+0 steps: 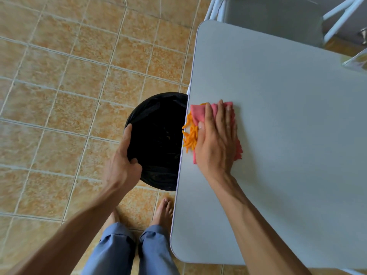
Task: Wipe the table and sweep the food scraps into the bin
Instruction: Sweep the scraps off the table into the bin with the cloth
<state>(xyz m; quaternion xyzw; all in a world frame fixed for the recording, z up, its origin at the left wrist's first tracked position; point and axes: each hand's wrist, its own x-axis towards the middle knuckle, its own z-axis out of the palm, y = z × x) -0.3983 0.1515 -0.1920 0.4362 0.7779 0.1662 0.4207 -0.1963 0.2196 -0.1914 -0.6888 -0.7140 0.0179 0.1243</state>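
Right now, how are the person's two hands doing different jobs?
The left hand curls around the rim of the black-lined bin beside the table; the right hand lies flat, pressing a pink cloth on the grey table. The left grips off the table; the right pushes orange scraps over its edge. Both are bare.

We counted 1 grey table (pixel 278 135), 1 black-lined bin (pixel 158 124), 1 pink cloth (pixel 198 114), 2 hands, 2 bare feet, and 1 heap of orange scraps (pixel 190 137).

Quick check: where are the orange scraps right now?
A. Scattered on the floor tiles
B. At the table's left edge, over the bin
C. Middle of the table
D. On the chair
B: the orange scraps bunch at the table edge ahead of the pink cloth, right above the black-lined bin.
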